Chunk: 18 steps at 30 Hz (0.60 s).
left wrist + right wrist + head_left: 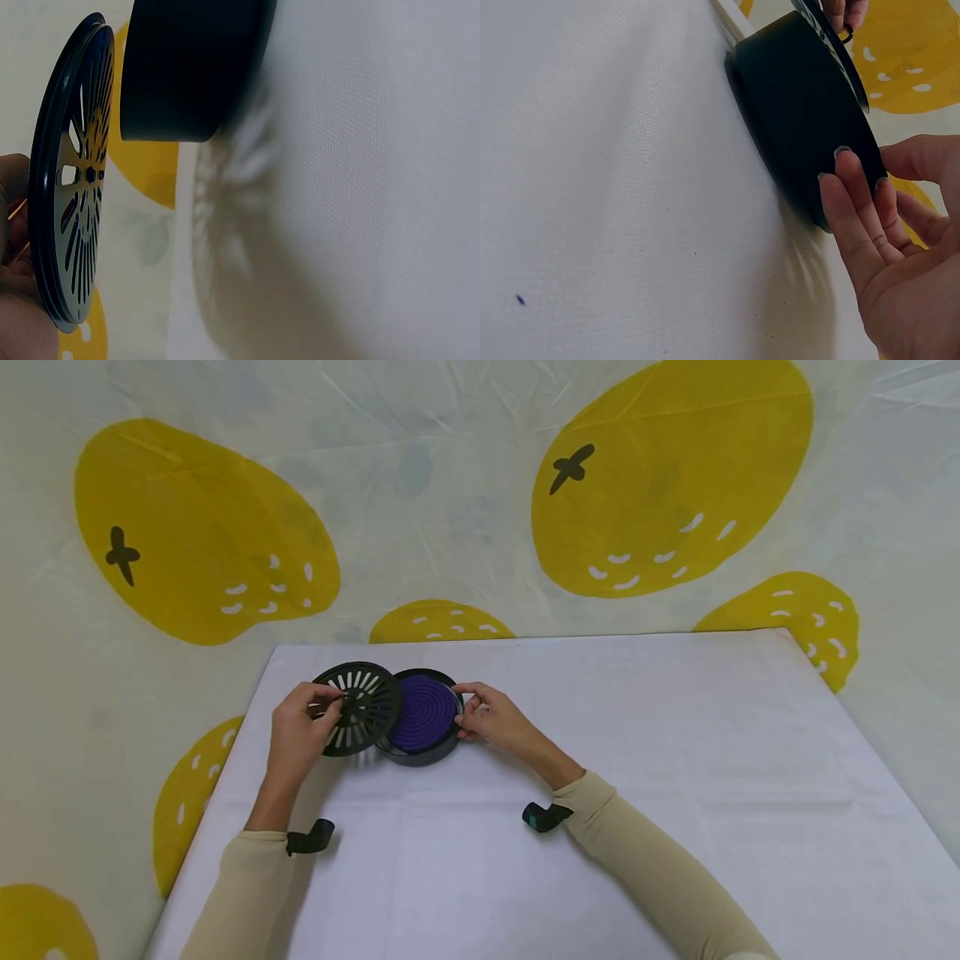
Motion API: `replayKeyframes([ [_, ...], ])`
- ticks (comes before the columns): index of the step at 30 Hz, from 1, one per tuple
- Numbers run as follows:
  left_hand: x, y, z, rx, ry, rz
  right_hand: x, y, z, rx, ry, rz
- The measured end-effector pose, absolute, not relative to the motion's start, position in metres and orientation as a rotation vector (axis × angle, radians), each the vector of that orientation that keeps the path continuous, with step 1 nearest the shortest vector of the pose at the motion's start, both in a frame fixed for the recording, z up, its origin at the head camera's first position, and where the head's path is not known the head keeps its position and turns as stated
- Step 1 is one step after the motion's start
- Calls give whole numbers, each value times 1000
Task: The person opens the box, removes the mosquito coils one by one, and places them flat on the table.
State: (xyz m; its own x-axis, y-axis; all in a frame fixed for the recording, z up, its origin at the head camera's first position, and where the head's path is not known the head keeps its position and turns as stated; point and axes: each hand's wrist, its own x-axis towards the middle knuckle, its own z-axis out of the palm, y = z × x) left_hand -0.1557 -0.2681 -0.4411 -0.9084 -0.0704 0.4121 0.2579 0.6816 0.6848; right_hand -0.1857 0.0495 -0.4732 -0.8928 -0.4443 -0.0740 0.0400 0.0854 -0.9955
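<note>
A round black mosquito coil holder (pixel 420 759) sits toward the table's far left, with a purple mosquito coil (pixel 422 714) lying inside it. My left hand (pixel 294 739) pinches the small ring handle (pixel 847 34) of the slotted black lid (pixel 384 706). The lid is raised and tilted, left of the holder, and overlaps its left edge in the head view. Its slotted face shows nearly edge-on in the left wrist view. On the right side, my right hand (pixel 497 720) grips the holder, several fingertips (pixel 842 154) against the outer wall and one finger at the rim.
A white cloth (pixel 637 760) covers the table, whose far edge runs just behind the holder. Behind it hangs a pale backdrop with yellow fruit prints (pixel 667 485). Small black wrist cameras (pixel 546 817) sit by both sleeves.
</note>
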Motion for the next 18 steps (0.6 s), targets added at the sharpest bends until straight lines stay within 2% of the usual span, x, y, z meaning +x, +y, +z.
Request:
replayKeyframes([
  [18,-156,-283,-442,-67,-2504,-1096,-185,51,-471,-403,2004,-1847],
])
